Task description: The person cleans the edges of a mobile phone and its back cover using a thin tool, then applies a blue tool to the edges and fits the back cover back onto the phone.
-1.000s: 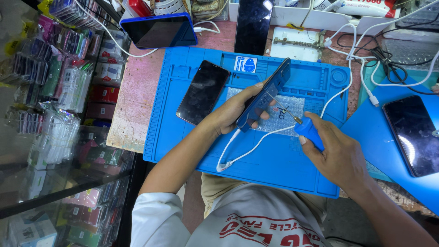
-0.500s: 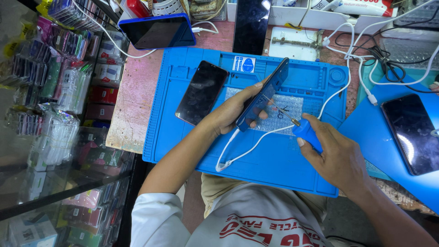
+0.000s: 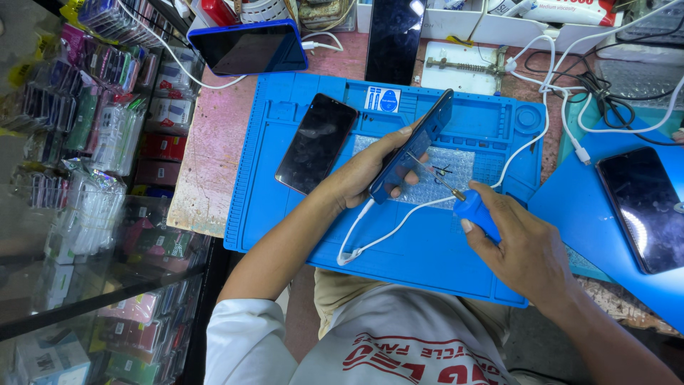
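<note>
A workbench (image 3: 203, 167) with a worn pinkish top is seen from above, and most of it is covered by a large blue repair mat (image 3: 427, 257) with moulded trays along its far edge. To the right, partly overlapped by the view's edge, a second blue mat (image 3: 605, 185) is laid, and a dark-screened phone (image 3: 645, 207) is rested on it. A glass display case (image 3: 85, 178) packed with small packaged accessories is seen on the left. At the far side, a tablet in a blue case (image 3: 249, 46) and a tall black screen panel (image 3: 395, 39) are placed near tangled white cables (image 3: 556, 78).

On the large mat, a black phone (image 3: 317, 142) is laid face up, to the left of the hands and apart from them. A white cable (image 3: 406, 221) is curled across the mat's middle.

A blue phone (image 3: 413, 146) is held tilted on edge above the mat's centre by the left hand (image 3: 363, 175), with the thumb along its upper side and the fingers curled beneath it. A blue-handled screwdriver (image 3: 474, 210) is gripped in the right hand (image 3: 524, 253), fingers closed around the handle; its thin metal shaft (image 3: 434, 177) is pointed up and left, the tip brought against the phone's underside. Small dark parts (image 3: 442, 170) are seen on the clear patterned patch just behind the shaft.
</note>
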